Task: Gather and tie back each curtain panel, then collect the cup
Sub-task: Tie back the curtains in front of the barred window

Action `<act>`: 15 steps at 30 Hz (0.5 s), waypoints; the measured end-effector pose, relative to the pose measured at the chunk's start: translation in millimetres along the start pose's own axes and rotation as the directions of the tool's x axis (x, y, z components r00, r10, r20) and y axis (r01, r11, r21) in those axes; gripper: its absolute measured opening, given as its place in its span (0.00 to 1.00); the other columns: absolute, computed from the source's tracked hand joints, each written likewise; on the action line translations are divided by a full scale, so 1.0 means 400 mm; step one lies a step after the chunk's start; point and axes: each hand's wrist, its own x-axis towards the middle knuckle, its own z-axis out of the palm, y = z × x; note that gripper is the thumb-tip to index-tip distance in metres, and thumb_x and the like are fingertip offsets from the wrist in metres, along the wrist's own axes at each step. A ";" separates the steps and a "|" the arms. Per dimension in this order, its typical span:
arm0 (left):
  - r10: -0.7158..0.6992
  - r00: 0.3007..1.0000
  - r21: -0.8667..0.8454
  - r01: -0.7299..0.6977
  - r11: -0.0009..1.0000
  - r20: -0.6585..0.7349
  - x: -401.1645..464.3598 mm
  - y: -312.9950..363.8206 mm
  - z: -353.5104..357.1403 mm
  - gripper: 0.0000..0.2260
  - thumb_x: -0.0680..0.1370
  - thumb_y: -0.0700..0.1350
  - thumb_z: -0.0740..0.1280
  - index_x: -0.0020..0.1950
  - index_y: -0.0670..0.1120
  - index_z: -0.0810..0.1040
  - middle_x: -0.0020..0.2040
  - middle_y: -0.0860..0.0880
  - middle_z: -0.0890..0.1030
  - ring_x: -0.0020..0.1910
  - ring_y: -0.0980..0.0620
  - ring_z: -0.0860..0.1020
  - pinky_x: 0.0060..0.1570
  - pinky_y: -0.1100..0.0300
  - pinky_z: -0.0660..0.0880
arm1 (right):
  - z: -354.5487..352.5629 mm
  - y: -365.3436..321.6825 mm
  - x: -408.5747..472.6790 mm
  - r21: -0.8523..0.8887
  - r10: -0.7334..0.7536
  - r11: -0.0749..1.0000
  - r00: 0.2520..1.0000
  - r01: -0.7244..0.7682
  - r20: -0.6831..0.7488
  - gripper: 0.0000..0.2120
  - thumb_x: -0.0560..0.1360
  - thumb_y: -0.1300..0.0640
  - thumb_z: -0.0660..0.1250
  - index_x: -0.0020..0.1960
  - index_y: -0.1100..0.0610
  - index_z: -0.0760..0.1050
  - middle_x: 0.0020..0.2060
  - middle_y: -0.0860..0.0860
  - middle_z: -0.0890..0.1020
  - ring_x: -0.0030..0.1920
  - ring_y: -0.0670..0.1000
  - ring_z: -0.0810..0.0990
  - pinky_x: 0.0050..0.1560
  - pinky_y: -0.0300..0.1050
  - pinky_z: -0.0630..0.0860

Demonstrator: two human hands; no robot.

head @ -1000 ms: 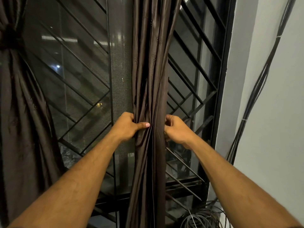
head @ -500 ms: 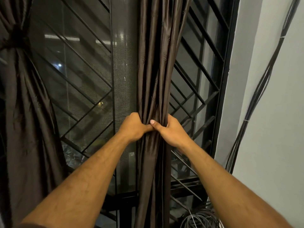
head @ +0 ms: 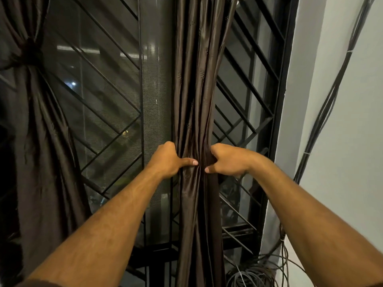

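Note:
A dark brown satin curtain panel hangs bunched into a narrow column in front of the window. My left hand grips its left side at mid height, thumb pressed across the folds. My right hand grips the right side at the same height, its thumb pointing left toward the other thumb. A second brown curtain panel at the far left is tied in a knot high up and hangs loose below it. No cup is in view.
Behind the curtains is a window with a black diagonal metal grille and a mesh screen. A white wall stands to the right with black cables running down it to a coil on the floor.
My hands drew together on the curtain, then shifted slightly apart again, still squeezing the folds. The view has tilted a little.

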 end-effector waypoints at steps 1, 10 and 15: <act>-0.018 1.000 -0.045 0.017 0.999 -0.018 -0.003 -0.001 0.006 0.32 0.68 0.56 0.81 0.67 0.44 0.78 0.60 0.47 0.83 0.59 0.49 0.82 0.61 0.51 0.79 | 0.001 -0.001 0.001 -0.017 0.009 1.000 1.000 -0.009 -0.020 0.11 0.79 0.57 0.71 0.60 0.56 0.77 0.51 0.53 0.83 0.52 0.54 0.84 0.55 0.52 0.82; -0.046 0.999 -0.354 0.036 0.935 -0.020 -0.013 0.011 0.069 0.19 0.72 0.62 0.76 0.42 0.47 0.82 0.29 0.55 0.83 0.29 0.59 0.81 0.31 0.61 0.72 | 0.097 -0.015 0.018 0.414 0.210 0.904 0.955 -0.107 -0.211 0.05 0.79 0.63 0.70 0.52 0.64 0.77 0.34 0.59 0.84 0.26 0.53 0.84 0.27 0.48 0.82; -0.038 0.997 -0.297 0.018 0.955 -0.063 -0.002 -0.003 0.060 0.21 0.74 0.61 0.75 0.33 0.48 0.74 0.18 0.59 0.71 0.17 0.64 0.70 0.19 0.70 0.62 | 0.106 0.002 -0.005 0.608 0.102 0.794 0.980 0.022 -0.168 0.06 0.74 0.66 0.76 0.47 0.65 0.80 0.36 0.57 0.79 0.36 0.54 0.80 0.41 0.52 0.81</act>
